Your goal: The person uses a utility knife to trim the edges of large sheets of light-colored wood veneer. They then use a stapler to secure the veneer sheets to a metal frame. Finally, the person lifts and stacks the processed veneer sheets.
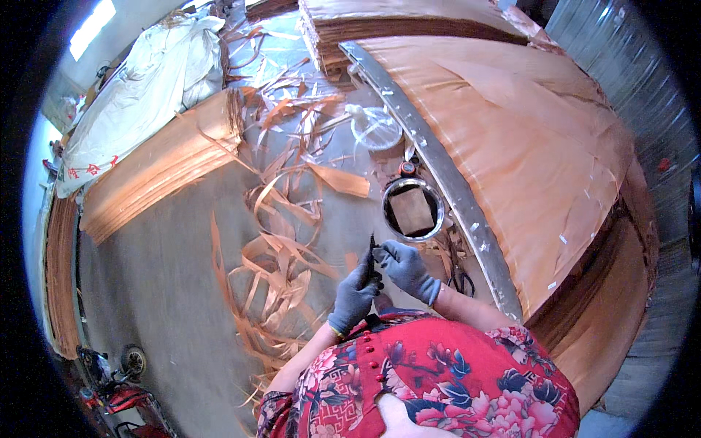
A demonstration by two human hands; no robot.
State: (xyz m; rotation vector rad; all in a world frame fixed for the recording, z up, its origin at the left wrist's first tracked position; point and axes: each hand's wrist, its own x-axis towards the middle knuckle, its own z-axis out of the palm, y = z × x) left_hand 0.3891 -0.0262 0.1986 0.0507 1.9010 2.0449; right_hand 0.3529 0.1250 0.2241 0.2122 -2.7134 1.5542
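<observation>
Both my hands wear grey-blue gloves and meet in front of my body. My left hand (355, 294) is closed around a small dark pointed tool (372, 242), whose thin tip sticks up past the fingers; its exact kind is too small to tell. Close against it, my right hand (409, 271) has its fingers pinched at the tool's upper part. Whatever the right fingertips grip is hidden. Just beyond the hands stands a round metal-rimmed container (386, 222) with a brown square block (412, 210) in it.
At right, a dark metal strip (438, 162) edges a stack of orange-brown sheets (526, 160). Black-handled scissors (461, 282) lie near my right forearm. Curled strips (281, 274) litter the floor to the left. Further left are another sheet stack (171, 164) and a red motorbike (131, 400).
</observation>
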